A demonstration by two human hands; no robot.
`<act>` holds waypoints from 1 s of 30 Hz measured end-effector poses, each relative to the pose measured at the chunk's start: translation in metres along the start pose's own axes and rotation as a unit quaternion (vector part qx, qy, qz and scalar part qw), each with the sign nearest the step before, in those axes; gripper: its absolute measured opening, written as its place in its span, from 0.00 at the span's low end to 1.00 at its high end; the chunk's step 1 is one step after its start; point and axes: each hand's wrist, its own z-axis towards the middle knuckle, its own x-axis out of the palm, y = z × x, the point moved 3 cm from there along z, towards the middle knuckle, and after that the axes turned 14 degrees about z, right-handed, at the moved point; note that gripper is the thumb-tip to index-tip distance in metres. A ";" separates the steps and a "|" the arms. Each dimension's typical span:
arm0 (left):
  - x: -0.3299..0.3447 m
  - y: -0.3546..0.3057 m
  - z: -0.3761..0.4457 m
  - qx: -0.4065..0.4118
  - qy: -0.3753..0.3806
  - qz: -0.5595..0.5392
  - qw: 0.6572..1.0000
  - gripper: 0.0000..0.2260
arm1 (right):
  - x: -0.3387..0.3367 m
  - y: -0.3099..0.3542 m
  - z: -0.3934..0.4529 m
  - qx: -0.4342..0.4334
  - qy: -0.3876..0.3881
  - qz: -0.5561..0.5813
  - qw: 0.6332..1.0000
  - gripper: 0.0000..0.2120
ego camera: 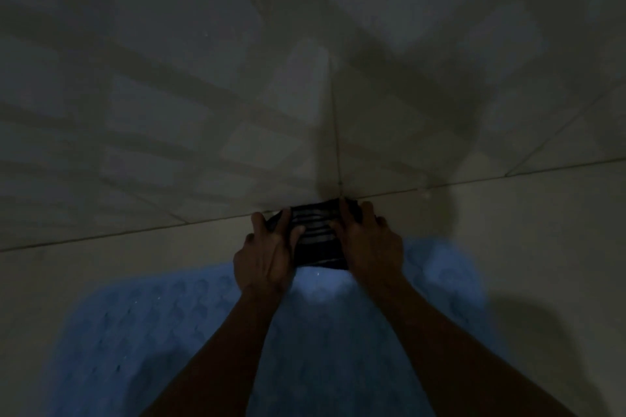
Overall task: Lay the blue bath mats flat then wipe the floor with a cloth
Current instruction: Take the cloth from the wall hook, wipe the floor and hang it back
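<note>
presently: wiping step; left hand (267, 256) and right hand (367, 242) press striped cloth (316, 235) flat-fingered, blue mat (189, 325) behind; next, push outward over floor (508, 230).

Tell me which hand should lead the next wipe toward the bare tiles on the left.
Left, probably. The left hand presses the cloth on its left side, nearest those floor tiles; the right hand lies on the far side.

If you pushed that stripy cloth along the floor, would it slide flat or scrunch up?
The striped cloth looks soft and bunched between the left hand and right hand, so it would probably scrunch. The tiled floor looks smooth, so it likely slides easily. Lifted, it would probably droop.
</note>
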 end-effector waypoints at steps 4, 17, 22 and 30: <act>0.004 -0.011 -0.001 0.022 0.000 -0.030 0.999 0.24 | -0.006 -0.014 0.000 0.018 -0.008 -0.012 1.000 0.27; -0.003 -0.049 -0.001 0.075 0.028 -0.072 0.994 0.26 | -0.037 -0.035 -0.008 0.083 0.008 -0.053 0.995 0.25; -0.001 -0.071 -0.002 0.084 0.015 -0.067 0.994 0.26 | -0.051 -0.060 -0.006 0.093 -0.016 -0.059 0.994 0.24; -0.009 -0.130 -0.007 0.070 0.003 -0.075 0.995 0.25 | -0.078 -0.116 0.001 0.080 -0.042 -0.025 0.996 0.22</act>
